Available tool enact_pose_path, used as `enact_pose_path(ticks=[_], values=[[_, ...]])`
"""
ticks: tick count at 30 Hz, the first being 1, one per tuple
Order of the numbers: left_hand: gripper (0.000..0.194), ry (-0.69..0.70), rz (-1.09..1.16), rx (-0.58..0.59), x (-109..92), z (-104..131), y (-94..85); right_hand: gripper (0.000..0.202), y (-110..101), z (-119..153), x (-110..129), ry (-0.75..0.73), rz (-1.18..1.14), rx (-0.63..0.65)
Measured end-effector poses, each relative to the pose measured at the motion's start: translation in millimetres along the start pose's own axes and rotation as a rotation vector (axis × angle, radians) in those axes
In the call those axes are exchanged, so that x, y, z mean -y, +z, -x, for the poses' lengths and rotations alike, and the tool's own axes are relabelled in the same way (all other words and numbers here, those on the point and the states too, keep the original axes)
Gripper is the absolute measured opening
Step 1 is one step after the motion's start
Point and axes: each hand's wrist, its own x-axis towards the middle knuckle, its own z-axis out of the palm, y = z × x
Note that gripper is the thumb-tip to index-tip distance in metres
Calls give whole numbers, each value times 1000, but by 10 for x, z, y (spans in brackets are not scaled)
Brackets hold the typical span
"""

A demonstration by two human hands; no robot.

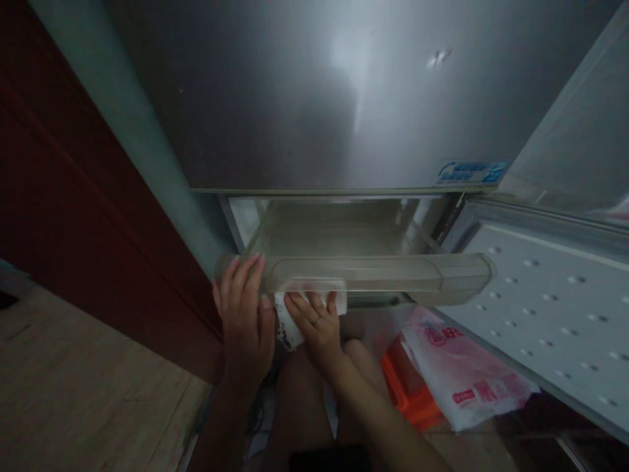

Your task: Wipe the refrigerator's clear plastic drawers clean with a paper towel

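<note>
In the lower part of a steel-coloured refrigerator [275, 118]: an open door [555, 328], angled out at right; if knocked inward, liable to strike the projecting drawer [383, 270]. At centre: the same drawer, translucent, possibly apt to tilt or jam under uneven pressure on its left half. Below, near the door: a printed plastic bag [462, 370] beside an orange object [423, 410], a likely snag for the door. At the drawer's left end: left grip [242, 314], fingers nearly straight over the front edge; any closure underneath impossible to tell; pinching conceivable upon sudden inward sliding. Just beside: right grip [320, 331], fingers slightly bent and closed onto a white cloth [291, 332], pinned against the drawer's front; slipping possible from light pressure, catching possible from the frayed edge. Smallest: a ring [317, 321] on the right grip, a potential cause of pulled threads.
</note>
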Motion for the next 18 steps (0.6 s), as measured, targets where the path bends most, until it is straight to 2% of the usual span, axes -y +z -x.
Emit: enact_pose_path(ticks=[4, 7, 10, 14, 18], values=[[51, -11, 4, 1, -6, 5, -5, 40, -203, 117, -136, -96, 22, 114], [52, -9, 0, 2, -10, 3, -3, 44, -390, 182, -253, -106, 22, 76], [53, -17, 0, 5, -15, -1, 3, 49, -527, 246, -408, -49, 51, 7], [53, -26, 1, -3, -20, -8, 4, 56, -552, 257, -552, 45, 85, -104], [52, -26, 8, 0, -24, -11, -3, 70, -437, 158, -458, 108, 77, -139]])
